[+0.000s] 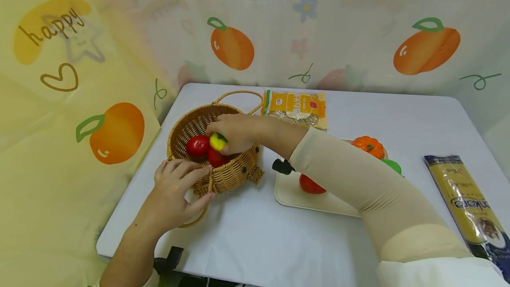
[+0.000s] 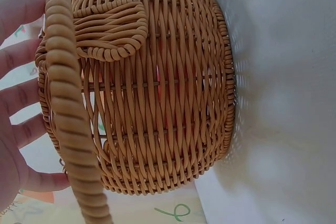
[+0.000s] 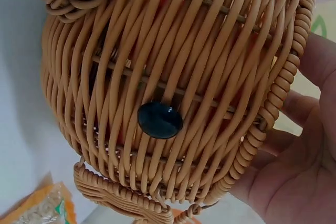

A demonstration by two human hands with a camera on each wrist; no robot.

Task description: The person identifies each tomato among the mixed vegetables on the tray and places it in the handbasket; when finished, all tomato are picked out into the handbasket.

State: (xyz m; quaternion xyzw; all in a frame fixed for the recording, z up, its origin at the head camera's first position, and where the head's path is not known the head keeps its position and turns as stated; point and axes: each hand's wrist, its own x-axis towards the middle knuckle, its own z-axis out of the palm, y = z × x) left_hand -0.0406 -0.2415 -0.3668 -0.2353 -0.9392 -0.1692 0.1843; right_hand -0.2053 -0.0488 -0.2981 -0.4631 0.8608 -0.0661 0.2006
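A round wicker basket with two looped handles stands on the left part of the table. My right hand reaches down into it, thumb and fingers round a yellow-and-green toy fruit or vegetable. Beside that lie a shiny red ball-shaped fruit and another red piece, partly covered by the hand. My left hand rests on the near rim, its fingers spread, with the basket handle passing in front of them in the left wrist view. From the right wrist, the basket's black button eye shows close up.
Right of the basket, a cream tray holds a red piece, an orange pumpkin and a green piece, partly behind my right sleeve. A yellow grain bag lies at the back; a gold-and-navy packet lies far right.
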